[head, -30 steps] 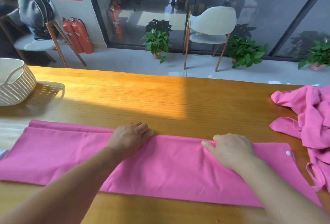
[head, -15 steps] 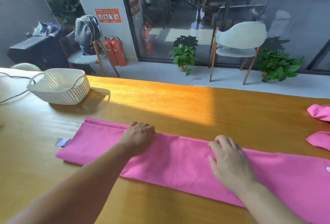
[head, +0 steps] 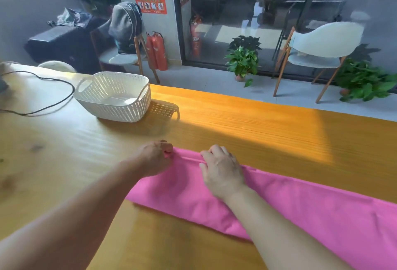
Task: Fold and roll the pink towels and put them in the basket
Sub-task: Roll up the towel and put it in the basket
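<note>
A pink towel (head: pixel 300 203), folded into a long band, lies across the wooden table (head: pixel 247 127) and runs off the right edge of view. My left hand (head: pixel 155 158) is curled at the towel's left end, fingers pinching its far corner. My right hand (head: pixel 221 168) rests on the towel just beside it, fingertips pressing the far edge. A white woven plastic basket (head: pixel 113 95) with two handles stands at the back left of the table, apart from the towel, with nothing visible inside.
A black cable (head: pixel 53 97) curves over the table left of the basket. Beyond the table's far edge are two chairs (head: pixel 318 50), potted plants (head: pixel 242 61), red fire extinguishers (head: pixel 158 50) and a glass wall.
Both hands have slid left along the towel to its left end, and the left hand has closed on the corner. The view has swung left, so the basket sits nearer the centre.
</note>
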Motion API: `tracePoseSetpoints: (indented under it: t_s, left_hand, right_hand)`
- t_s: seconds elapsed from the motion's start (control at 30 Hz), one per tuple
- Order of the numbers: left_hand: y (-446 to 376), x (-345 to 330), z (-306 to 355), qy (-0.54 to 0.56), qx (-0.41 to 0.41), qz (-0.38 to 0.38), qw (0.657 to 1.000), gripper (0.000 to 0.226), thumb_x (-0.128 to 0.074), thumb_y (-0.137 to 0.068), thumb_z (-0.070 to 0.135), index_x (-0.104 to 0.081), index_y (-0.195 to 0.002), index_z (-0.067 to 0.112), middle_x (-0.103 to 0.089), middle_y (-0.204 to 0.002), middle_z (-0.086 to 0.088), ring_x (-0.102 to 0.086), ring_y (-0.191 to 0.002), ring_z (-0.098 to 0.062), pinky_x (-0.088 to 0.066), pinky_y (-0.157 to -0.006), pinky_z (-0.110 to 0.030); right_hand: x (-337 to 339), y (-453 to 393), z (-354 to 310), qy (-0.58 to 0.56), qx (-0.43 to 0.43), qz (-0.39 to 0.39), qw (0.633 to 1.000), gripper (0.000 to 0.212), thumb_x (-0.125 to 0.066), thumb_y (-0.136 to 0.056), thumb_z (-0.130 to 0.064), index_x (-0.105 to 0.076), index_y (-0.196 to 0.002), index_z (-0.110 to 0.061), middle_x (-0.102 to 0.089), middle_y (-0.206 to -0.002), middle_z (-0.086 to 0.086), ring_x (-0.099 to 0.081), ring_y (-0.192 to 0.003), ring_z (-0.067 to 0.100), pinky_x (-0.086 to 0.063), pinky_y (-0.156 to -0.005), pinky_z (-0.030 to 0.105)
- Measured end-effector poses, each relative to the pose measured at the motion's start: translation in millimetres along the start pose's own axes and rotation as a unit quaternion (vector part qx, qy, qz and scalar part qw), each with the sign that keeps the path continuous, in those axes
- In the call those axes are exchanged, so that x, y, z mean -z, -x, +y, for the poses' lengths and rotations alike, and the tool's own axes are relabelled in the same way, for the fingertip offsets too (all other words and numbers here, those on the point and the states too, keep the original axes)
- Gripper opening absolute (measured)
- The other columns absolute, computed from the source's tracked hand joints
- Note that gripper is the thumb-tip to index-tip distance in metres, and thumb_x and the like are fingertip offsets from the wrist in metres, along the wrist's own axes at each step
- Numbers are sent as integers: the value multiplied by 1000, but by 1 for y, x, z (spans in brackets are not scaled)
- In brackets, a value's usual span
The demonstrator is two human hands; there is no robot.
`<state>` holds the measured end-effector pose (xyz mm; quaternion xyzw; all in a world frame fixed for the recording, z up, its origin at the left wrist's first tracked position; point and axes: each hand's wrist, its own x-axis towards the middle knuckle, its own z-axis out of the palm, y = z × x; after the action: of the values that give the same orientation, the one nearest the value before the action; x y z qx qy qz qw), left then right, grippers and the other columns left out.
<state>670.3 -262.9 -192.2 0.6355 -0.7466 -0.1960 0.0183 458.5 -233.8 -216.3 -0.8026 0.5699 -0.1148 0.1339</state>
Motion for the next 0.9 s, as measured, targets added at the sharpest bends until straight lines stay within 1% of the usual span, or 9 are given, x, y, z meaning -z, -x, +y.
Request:
tracePoseSetpoints:
  t_s: [0.13, 0.2, 0.3, 0.4, 0.47, 0.53, 0.67, 0.8, 0.9]
  left_hand:
    - [-5, -3, -31, 78, -57, 45, 994, 8, -67, -86, 14, -73, -90, 11, -62, -96, -1, -59, -94, -19, -47, -85, -30]
    - [-9, -6, -40, 110, -60, 63, 990, 6, -69, -85, 16, -71, -85, 10, -62, -91, 0, -59, -88, -20, -49, -80, -32]
    - [-16, -11, -50, 108, -47, 83, 989, 14, -65, -88, 27, -65, -81, 15, -58, -83, 7, -56, -79, -16, -45, -67, -27]
    - [-25, -13, -56, 72, -22, 103, 992, 27, -58, -91, 45, -53, -76, 23, -52, -69, 11, -50, -65, -11, -31, -52, -17]
    - [-32, -13, -58, 66, 1, 108, 992, 30, -53, -92, 52, -49, -77, 26, -51, -63, 10, -47, -60, -8, -29, -49, -21]
    - [-38, -14, -58, 63, 21, 109, 992, 31, -53, -92, 54, -47, -77, 26, -51, -62, 10, -48, -62, -14, -29, -52, -27]
    - [-39, -21, -54, 76, 38, 126, 988, 31, -58, -91, 50, -47, -77, 25, -51, -65, 11, -49, -67, -18, -31, -55, -28]
    - [-32, -23, -47, 102, 41, 161, 981, 29, -55, -93, 47, -49, -82, 22, -56, -81, 5, -53, -76, -22, -45, -68, -35]
    - [-31, -21, -41, 120, 44, 178, 976, 28, -55, -95, 44, -51, -85, 19, -54, -91, 4, -52, -80, -22, -45, -72, -35]
  right_hand:
    - [0, -13, 0, 21, -54, -59, 997, 34, -46, -97, -48, -63, -111, -22, -56, -113, 1, -49, -114, 23, -38, -96, 34]
    - [7, -10, 8, 24, -68, -70, 995, 33, -49, -95, -52, -64, -103, -24, -57, -106, -2, -52, -109, 21, -40, -93, 33]
    - [16, 0, 21, 20, -88, -67, 994, 29, -50, -96, -51, -63, -93, -26, -56, -94, -6, -55, -101, 18, -41, -86, 32]
    - [17, 1, 26, 7, -96, -56, 994, 27, -46, -100, -47, -59, -94, -24, -60, -96, -6, -57, -101, 21, -43, -83, 34]
    - [15, -4, 27, 9, -106, -36, 994, 28, -42, -101, -47, -56, -97, -23, -65, -98, -4, -60, -98, 24, -42, -79, 36]
    - [12, -10, 29, 22, -115, -16, 993, 29, -44, -100, -51, -54, -96, -25, -67, -96, -6, -62, -94, 24, -40, -72, 35]
    - [0, -12, 30, 56, -115, 5, 992, 31, -45, -98, -53, -53, -95, -24, -66, -93, -6, -62, -91, 22, -32, -67, 32]
    - [-3, -12, 31, 57, -115, 28, 991, 32, -43, -100, -50, -52, -92, -21, -64, -90, -4, -63, -88, 25, -33, -66, 34]
    - [-4, -15, 31, 63, -119, 19, 991, 32, -40, -101, -50, -53, -96, -21, -59, -98, -3, -62, -93, 26, -38, -70, 36]
